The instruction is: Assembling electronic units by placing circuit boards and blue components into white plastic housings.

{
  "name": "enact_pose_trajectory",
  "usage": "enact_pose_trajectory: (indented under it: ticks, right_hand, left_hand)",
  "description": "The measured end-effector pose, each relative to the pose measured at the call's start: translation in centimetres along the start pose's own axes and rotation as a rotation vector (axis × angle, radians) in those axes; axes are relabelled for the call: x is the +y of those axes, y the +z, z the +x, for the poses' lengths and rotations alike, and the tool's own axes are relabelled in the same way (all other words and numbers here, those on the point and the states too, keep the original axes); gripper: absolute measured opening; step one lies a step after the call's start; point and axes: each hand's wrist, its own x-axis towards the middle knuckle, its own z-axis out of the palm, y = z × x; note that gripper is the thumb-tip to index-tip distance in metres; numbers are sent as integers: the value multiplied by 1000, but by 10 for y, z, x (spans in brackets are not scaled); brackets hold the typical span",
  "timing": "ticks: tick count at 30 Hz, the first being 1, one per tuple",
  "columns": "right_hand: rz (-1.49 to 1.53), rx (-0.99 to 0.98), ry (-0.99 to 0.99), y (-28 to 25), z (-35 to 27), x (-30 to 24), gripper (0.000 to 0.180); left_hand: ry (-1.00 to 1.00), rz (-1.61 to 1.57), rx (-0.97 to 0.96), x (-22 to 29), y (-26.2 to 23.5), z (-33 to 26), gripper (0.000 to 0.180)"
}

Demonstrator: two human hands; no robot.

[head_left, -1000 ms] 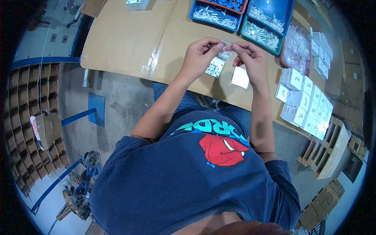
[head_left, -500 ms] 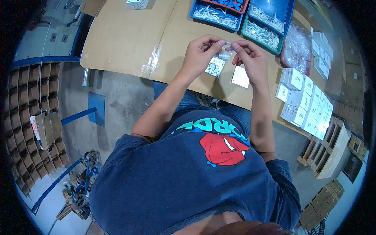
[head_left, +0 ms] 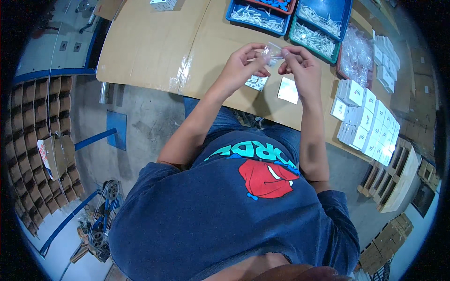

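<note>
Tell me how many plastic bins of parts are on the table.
3. A blue bin of white parts beyond the hands, a green bin to its right, and a blue bin behind that. A red one may be cut off at the top edge.

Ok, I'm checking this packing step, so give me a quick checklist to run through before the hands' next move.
1. Both hands on the small clear bag: ok. Left hand and right hand pinch the small clear bag between them.
2. Bag lifted off the cardboard table top: ok.
3. Bag filled or sealed: cannot tell, too small.
4. Flat white packets beside the hands: ok.
5. Parts trays above the hands: ok.
</note>
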Motion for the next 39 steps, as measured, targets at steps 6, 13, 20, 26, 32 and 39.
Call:
enact_pose_trajectory:
  ticks: [6, 13, 20, 26, 32, 39]
  right_hand:
    - [-4, -41, 64, -7, -3, 3, 16]
    - [13, -152, 74, -12, -2, 13, 21]
    - [42, -160, 76, -12, -2, 12, 19]
    - [-56, -190, 122, -13, -1, 15, 20]
    - [47, -149, 70, -10, -1, 25, 18]
    - [-242, -197, 140, -19, 8, 82, 16]
  left_hand:
    - [23, 113, -45, -14, -11, 1, 29]
    - [-71, 26, -10, -12, -11, -1, 27]
    - [-59, -67, 15, -16, -11, 0, 25]
    - [-132, 40, 43, -12, -9, -2, 25]
    - [-80, 82, 41, -18, -13, -3, 26]
    - [-201, 164, -36, -69, -51, 16, 26]
